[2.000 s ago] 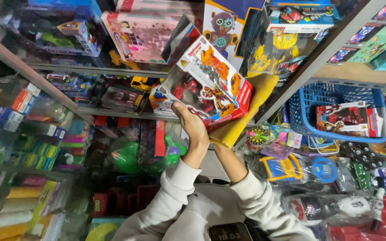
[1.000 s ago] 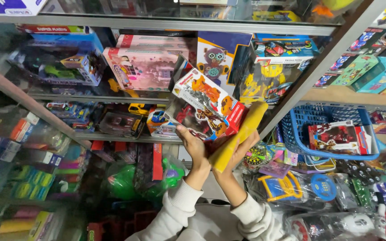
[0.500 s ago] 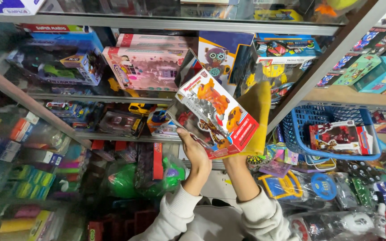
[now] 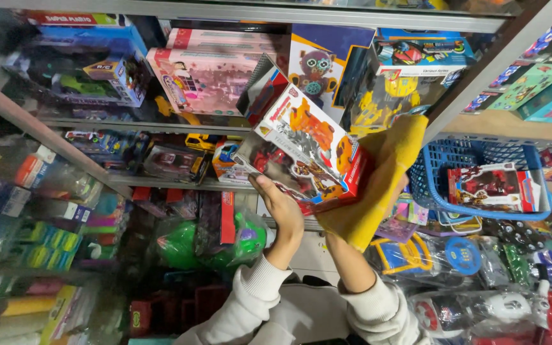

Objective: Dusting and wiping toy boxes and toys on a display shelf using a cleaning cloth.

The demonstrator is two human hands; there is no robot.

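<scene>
Left hand [image 4: 280, 203] is seen below the toy box [image 4: 303, 153], with its fingers closed against the lower left edge of the box, so the box is gripped from underneath. This red and white box with a robot figure is held in the air in front of the shelves, tilted, and its long axis runs from the lower left up toward the upper right. The box lies directly above this hand and a little to the right of it.

At the right side, the right hand [image 4: 388, 191] is mostly hidden under a yellow cloth [image 4: 378, 185], which is pressed against the right end of the box. The fingers cannot be seen through the cloth, so it cannot be told whether they are spread or closed. The cloth is touching the box; it hangs down along the forearm. Both hands are equally close to the box, one on each end.

Behind the box, a pink toy box [image 4: 206, 80] and a yellow robot box [image 4: 394, 89] are standing on the upper shelf [image 4: 161, 124]. To the right, a blue basket [image 4: 480, 182] with a red packaged figure inside is placed, well apart from the hands. Below, a green ball [image 4: 183, 246] in a plastic bag is seen.
</scene>
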